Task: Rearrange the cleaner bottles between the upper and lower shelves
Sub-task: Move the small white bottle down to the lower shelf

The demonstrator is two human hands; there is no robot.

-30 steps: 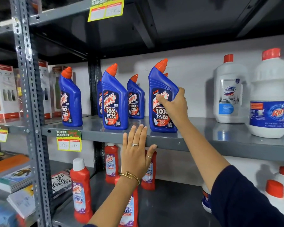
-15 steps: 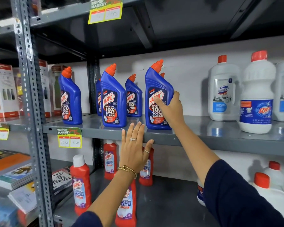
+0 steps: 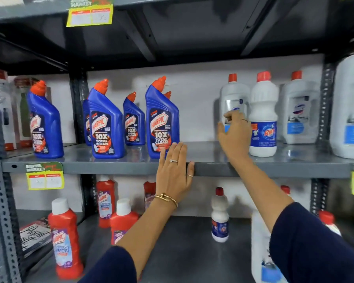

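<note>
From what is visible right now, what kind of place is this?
Most likely a supermarket aisle. The shelf price tag reads "Super Market", identical blue cleaner bottles stand in rows on a grey metal shelf, and white bottles stand further right.

One head-worn camera looked forward, roughly level with the upper shelf (image 3: 213,167), from close range. Both forearms reached away from the lens; the left hand (image 3: 175,176) lay centre-frame, the right hand (image 3: 234,135) just beyond, up-right. The wide lens bowed the shelving at the edges.
</note>
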